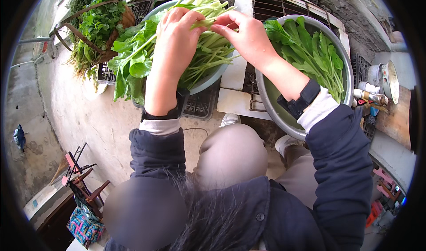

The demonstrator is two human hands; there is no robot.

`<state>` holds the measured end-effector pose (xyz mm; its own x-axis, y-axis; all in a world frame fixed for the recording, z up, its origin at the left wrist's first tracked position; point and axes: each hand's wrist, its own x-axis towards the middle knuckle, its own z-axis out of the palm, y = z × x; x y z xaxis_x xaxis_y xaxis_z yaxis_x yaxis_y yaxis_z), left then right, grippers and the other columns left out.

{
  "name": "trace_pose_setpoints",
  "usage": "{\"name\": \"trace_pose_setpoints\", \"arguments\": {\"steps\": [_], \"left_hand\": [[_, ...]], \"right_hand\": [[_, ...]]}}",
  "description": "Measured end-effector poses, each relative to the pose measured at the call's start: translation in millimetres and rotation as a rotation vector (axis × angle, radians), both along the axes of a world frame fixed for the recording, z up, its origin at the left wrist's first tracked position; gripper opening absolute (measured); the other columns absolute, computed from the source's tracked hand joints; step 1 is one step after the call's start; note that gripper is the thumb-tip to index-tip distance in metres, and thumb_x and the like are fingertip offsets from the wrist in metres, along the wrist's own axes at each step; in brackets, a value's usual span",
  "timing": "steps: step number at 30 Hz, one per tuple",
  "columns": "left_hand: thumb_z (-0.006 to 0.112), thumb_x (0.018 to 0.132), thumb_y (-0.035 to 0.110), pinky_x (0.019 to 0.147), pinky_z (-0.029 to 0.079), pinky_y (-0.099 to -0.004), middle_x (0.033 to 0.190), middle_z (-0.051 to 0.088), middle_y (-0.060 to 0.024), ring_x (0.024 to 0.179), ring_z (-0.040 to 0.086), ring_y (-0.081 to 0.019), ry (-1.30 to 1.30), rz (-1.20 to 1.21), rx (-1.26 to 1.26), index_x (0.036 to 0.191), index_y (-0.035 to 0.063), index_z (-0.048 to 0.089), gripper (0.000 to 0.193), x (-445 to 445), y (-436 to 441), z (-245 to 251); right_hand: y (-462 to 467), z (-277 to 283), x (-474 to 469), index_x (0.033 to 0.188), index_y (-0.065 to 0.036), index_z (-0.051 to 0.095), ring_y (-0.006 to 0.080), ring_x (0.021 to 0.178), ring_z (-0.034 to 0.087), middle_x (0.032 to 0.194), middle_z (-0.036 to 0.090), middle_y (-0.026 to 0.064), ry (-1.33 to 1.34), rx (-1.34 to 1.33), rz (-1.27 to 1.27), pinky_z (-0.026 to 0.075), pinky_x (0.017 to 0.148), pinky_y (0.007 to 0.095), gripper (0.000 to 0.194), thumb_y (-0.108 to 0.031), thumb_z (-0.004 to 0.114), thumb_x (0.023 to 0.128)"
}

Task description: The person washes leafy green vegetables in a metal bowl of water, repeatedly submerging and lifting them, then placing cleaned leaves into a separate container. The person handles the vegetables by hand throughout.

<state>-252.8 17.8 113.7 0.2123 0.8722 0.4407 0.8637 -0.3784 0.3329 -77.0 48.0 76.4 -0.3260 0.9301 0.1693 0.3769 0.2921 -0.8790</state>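
Observation:
My left hand [178, 39] is closed around a bunch of leafy green stalks [138, 57], its leaves hanging out to the left. My right hand [244, 34] pinches a stem end with thumb and forefinger, close beside the left fingertips. Both hands are over a pale blue-green basin [213, 81] heaped with long-stemmed greens [199, 59]. To the right, a large grey basin [347, 71] holds water and more leafy greens [313, 54], below and beside my right forearm.
A handled basket [114, 39] with herbs and rooted greens stands at upper left. Black plastic crates [199, 106] lie under the blue-green basin. A white frame with a rusty metal grate [293, 1] lies behind the grey basin. Pots [389, 81] stand at far right.

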Motion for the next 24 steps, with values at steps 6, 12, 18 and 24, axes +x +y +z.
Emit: {"name": "trace_pose_setpoints", "arguments": {"steps": [6,12,18,24], "left_hand": [[0.067,0.078,0.010,0.098,0.034,-0.0499,0.107,0.056,-0.0079,0.106,0.051,-0.0300,-0.015,0.007,0.036,0.099,0.0140,0.066,0.022,4,-12,0],[0.068,0.078,0.015,0.104,0.027,-0.0623,0.113,0.053,-0.0033,0.114,0.048,-0.0280,0.007,0.001,0.045,0.093,0.0196,0.069,0.015,1,-19,2],[0.068,0.078,0.017,0.103,0.025,-0.0644,0.111,0.054,-0.0023,0.116,0.048,-0.0272,0.037,0.003,0.076,0.088,0.0182,0.070,0.010,1,-19,1],[0.067,0.080,0.018,0.104,0.023,-0.0655,0.109,0.056,-0.0014,0.116,0.048,-0.0264,0.056,0.007,0.081,0.086,0.0167,0.070,0.007,2,-20,2]], "right_hand": [[-7,6,1,0.097,-0.002,0.067,0.0078,0.074,0.062,0.084,0.068,0.0027,0.063,0.024,0.027,0.050,0.066,0.0233,0.019,-0.016,0.070,0.084],[-14,15,6,0.090,-0.005,0.068,0.0160,0.064,0.062,0.082,0.067,0.0073,0.128,0.129,0.047,0.050,0.060,0.0270,0.013,-0.014,0.069,0.079],[-18,23,9,0.092,-0.006,0.066,0.0204,0.068,0.064,0.081,0.065,0.0077,-0.003,0.253,0.068,0.052,0.061,0.0298,0.014,-0.011,0.068,0.079],[-12,13,4,0.090,-0.007,0.063,0.0250,0.069,0.065,0.082,0.065,0.0095,-0.052,0.662,0.067,0.052,0.061,0.0321,0.007,-0.009,0.064,0.083]]}}
